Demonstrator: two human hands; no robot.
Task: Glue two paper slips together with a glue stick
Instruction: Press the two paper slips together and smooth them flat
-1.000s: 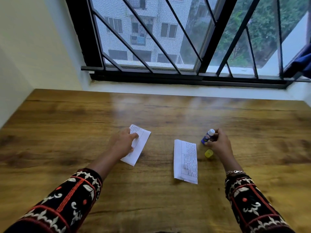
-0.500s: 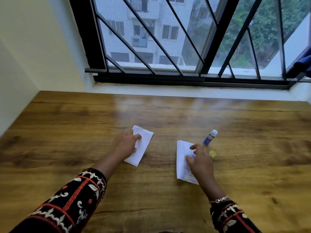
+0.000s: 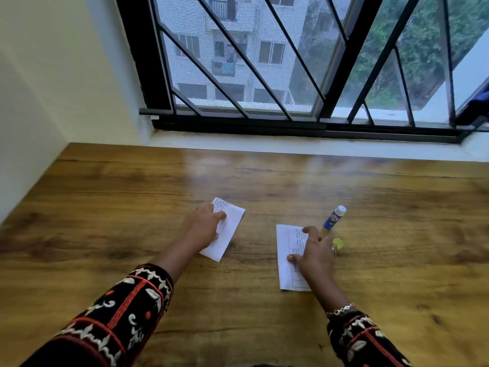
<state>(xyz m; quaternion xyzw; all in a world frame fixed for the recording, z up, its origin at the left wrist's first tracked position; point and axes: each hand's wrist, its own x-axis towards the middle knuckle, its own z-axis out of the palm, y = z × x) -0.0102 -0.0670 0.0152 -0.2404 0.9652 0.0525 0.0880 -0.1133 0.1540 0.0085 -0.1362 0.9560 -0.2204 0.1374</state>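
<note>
The right hand [image 3: 316, 254] had released the glue stick [image 3: 334, 218] and lay flat-fingered on the right slip [image 3: 284, 250]. The left hand [image 3: 202, 226], fingers extended, pressed the left slip [image 3: 232, 221]. Joining remained.

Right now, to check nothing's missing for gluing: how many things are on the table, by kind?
Paper slips: 2 (left paper slip, right paper slip)
Glue stick: 1
Yellow cap: 1
Total: 4

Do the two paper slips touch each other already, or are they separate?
Apart. The head view shows a wide strip of bare table between the left slip and the right slip.
</note>
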